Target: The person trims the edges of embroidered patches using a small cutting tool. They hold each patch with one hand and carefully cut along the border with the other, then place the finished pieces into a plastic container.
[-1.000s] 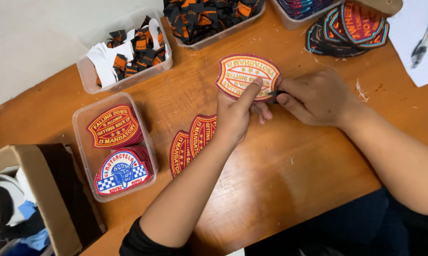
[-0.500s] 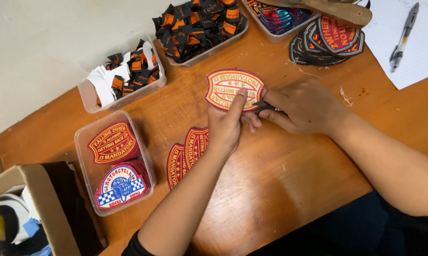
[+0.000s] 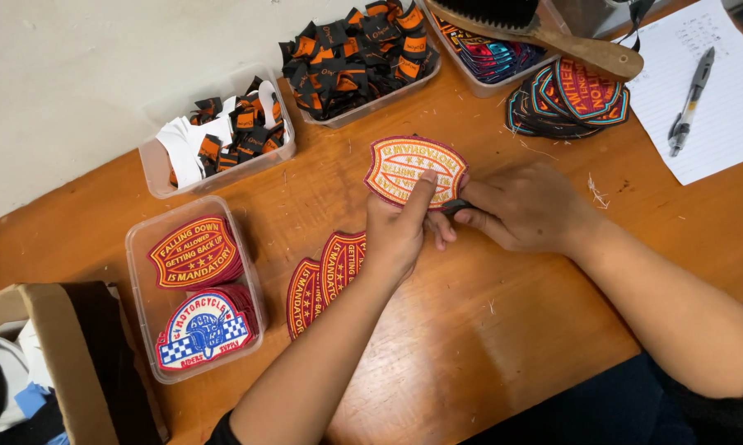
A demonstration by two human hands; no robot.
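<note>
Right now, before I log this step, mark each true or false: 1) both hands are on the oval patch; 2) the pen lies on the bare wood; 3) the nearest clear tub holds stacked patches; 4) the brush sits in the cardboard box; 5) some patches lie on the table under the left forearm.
1) True: the left hand and right hand both hold the oval patch.
2) False: the pen lies on the sheet of paper.
3) True: the clear tub holds two stacks of patches.
4) False: the brush rests across a tray at the table's far edge.
5) True: red patches lie on the wooden table there.
</note>
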